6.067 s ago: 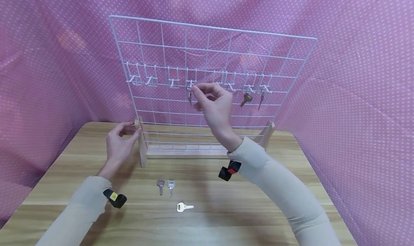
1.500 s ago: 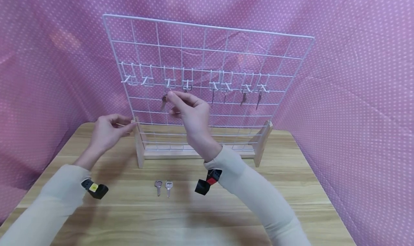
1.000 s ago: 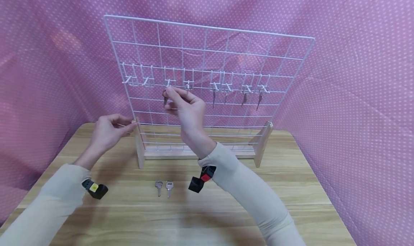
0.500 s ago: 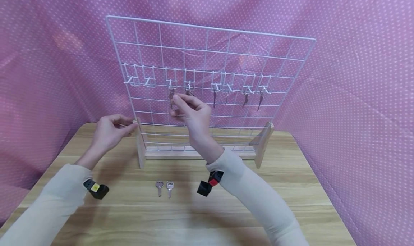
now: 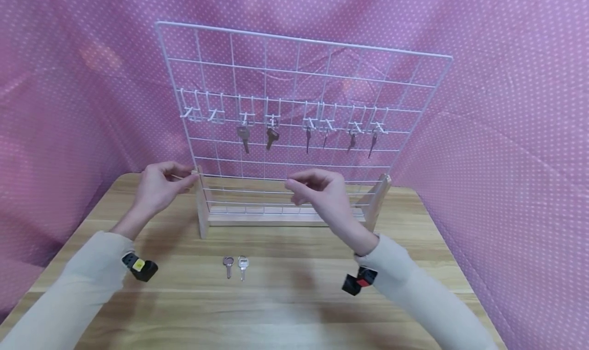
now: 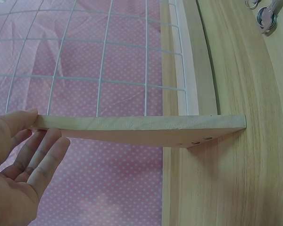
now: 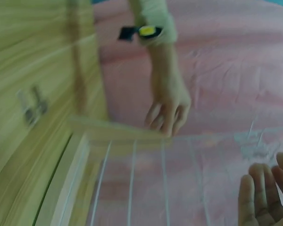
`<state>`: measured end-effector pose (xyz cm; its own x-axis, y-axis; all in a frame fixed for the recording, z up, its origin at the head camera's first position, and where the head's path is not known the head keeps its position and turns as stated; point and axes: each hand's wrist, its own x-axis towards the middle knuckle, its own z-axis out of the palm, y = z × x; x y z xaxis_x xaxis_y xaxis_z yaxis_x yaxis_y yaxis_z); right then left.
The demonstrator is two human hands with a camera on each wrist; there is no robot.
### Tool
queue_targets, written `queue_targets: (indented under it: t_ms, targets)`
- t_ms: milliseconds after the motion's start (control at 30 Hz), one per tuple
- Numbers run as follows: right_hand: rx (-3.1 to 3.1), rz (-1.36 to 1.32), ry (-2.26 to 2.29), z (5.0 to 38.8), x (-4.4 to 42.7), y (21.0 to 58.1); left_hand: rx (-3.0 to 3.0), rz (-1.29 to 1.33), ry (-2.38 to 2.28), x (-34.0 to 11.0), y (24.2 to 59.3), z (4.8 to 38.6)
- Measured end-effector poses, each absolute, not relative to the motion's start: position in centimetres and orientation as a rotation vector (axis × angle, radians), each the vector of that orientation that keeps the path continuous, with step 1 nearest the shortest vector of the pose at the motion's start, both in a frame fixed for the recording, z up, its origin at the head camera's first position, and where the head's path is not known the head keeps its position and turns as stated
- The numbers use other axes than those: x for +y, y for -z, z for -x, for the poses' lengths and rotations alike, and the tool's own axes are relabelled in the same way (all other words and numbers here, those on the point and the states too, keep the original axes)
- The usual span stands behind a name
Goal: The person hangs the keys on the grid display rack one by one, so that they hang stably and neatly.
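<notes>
A white wire grid rack (image 5: 303, 43) stands upright in wooden feet. My left hand (image 5: 158, 189) pinches the top of its left wooden upright (image 6: 146, 123), thumb on one side and fingers on the other. My right hand (image 5: 322, 191) hovers before the lower grid with loosely bent fingers and holds nothing. Keys hang from several hooks, among them one key (image 5: 244, 135) on the third hook from the left and one dark key (image 5: 272, 136) beside it. The two leftmost hooks (image 5: 212, 114) bear no keys. On the table lie a darker key (image 5: 228, 266) and a silver key (image 5: 243, 267).
The wooden table (image 5: 257, 319) runs in front of the rack, with both loose keys near its middle. Pink dotted cloth (image 5: 515, 186) surrounds the back and sides. The rack's right upright (image 5: 379, 199) stands behind the right forearm.
The right hand has let go of the key on the third hook and moved down and right. Earlier, a third key lay on the table. The left hand stays at the upright.
</notes>
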<state>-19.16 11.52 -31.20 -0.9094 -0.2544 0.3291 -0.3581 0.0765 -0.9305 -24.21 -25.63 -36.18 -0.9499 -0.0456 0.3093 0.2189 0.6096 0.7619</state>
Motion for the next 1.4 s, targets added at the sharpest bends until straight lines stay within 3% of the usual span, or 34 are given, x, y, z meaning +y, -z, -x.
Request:
queue_targets:
  t_ms: [433,800,1400]
  targets:
    - [-2.649,-0.421,-1.625,19.8,22.8,33.4,-2.547,0.135,1.264,-25.4,35.9,24.0]
    - [-2.813,-0.182,-1.394,21.1,30.7,33.1,-2.536,0.143,1.240,-25.4,36.0,24.0]
    - [-2.957,-0.104,-0.984,25.3,33.2,31.6,-2.529,0.168,1.278,-25.4,36.0,24.1]
